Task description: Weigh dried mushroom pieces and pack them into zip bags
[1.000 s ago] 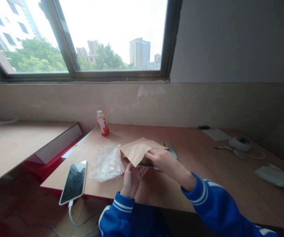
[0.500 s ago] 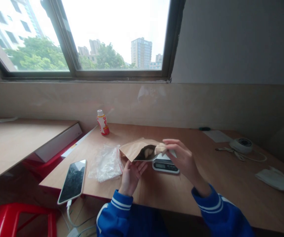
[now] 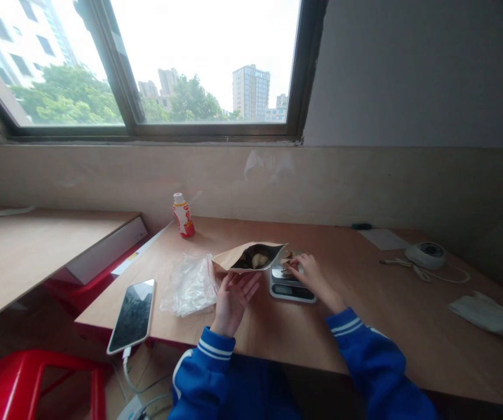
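A kraft paper bag with a dark lining is tilted with its mouth gaping toward me. Pale beige pieces that look like dried food lie inside it. My left hand holds the bag from below, palm up, with fingers stretched along its underside. Right of the bag stands a small digital scale with a metal plate and a dark display. On its plate sit light brown pieces. My right hand reaches down over the plate, fingertips pinched at one of these pieces, partly covering it.
Left of the bag lies a clear zip bag, beside a phone on a charging cable at the table edge. A red and white bottle stands behind. A white round device with a cord and a white pouch are at right.
My right hand has moved from the bag's mouth down to the scale plate. The pale piece it held at the mouth is no longer there. The bag's opening shows more fully.
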A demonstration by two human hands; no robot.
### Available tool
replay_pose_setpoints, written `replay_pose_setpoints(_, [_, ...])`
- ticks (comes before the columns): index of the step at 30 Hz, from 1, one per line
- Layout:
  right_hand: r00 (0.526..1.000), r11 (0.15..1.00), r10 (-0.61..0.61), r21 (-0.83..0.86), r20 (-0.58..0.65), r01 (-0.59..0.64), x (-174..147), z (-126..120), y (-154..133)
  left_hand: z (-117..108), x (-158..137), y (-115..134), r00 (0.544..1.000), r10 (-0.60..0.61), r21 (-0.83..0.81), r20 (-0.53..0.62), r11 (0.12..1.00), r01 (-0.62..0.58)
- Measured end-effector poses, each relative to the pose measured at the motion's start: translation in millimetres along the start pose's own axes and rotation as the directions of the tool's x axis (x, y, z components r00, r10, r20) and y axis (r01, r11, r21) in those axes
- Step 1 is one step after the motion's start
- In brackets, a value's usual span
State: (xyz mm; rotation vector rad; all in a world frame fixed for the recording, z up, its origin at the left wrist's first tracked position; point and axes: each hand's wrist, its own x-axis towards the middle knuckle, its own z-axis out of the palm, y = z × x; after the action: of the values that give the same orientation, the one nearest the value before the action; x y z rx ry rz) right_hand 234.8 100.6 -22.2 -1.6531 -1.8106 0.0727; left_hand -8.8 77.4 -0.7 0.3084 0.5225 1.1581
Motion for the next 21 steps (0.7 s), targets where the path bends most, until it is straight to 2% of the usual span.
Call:
replay_pose_setpoints(1, [0.999,0.999,-0.021,-0.034,-0.046,0.02,1.3,-2.1,-4.6,-0.6,-0.2,-0.4,1.0,0.001,-0.001,-0.001,1.0,-0.001])
replay_pose_setpoints(3, [0.982,0.999,-0.039,0.006,-0.182,0.041,2.2,-13.2,-18.0,-1.1,-0.6,-1.1,1.0,0.002,-0.002,0.001,1.0,-0.002])
replay_pose_setpoints(6, [0.939,0.96,0.028,0.271,-0.343,0.071,1.1,-46.3,-51.5,-0.1,-1.4,-3.1,1.0,-0.006,0.005,-0.002,1.0,0.006])
replay_pose_setpoints(7, [0.951,0.916,0.033,0.389,-0.306,0.094,1.3,-59.7,-65.2,0.7,-1.7,-4.1,1.0,-0.006,0.009,-0.003,1.0,0.006])
replay_pose_setpoints(8, [0.979,0.85,-0.021,0.512,-0.201,0.123,2.2,-72.9,-79.2,1.7,-2.1,-5.2,1.0,-0.003,0.013,0.001,1.0,0.003])
replay_pose_setpoints(9, [0.986,0.781,-0.166,0.608,-0.012,0.139,4.2,-84.7,-92.8,2.7,-2.6,-6.3,1.0,0.004,0.014,0.01,1.0,-0.004])
replay_pose_setpoints(10, [0.941,0.744,-0.305,0.653,0.144,0.141,7.0,-94.2,-105.2,3.8,-3.1,-7.4,1.0,0.013,0.013,0.022,1.0,-0.013])
replay_pose_setpoints(11, [0.877,0.744,-0.4,0.654,0.268,0.139,10.6,-100.7,-115.9,4.7,-3.6,-8.3,0.999,0.019,0.009,0.032,1.0,-0.019])
replay_pose_setpoints(12, [0.829,0.767,-0.444,0.623,0.34,0.155,14.5,-103.9,-124.6,5.5,-4.2,-9.0,0.999,0.022,0.005,0.036,1.0,-0.022])
replay_pose_setpoints(13, [0.808,0.808,-0.449,0.559,0.38,0.187,18.3,-103.9,-131.3,6.1,-4.7,-9.4,0.999,0.021,0.001,0.036,1.0,-0.021])
replay_pose_setpoints(16, [0.811,0.897,-0.424,0.309,0.402,0.316,27.1,-90.1,-140.3,6.9,-5.7,-9.7,1.0,0.012,-0.008,0.021,1.0,-0.012])
replay_pose_setpoints(19, [0.774,0.895,-0.445,0.185,0.45,0.406,31.2,-70.7,-139.4,6.7,-5.1,-9.9,1.0,0.012,-0.027,0.017,1.0,-0.011])
replay_pose_setpoints(21, [0.771,0.896,-0.435,0.134,0.465,0.424,32.9,-61.2,-136.8,6.1,-3.6,-10.9,1.0,0.01,-0.04,0.011,0.999,-0.01])
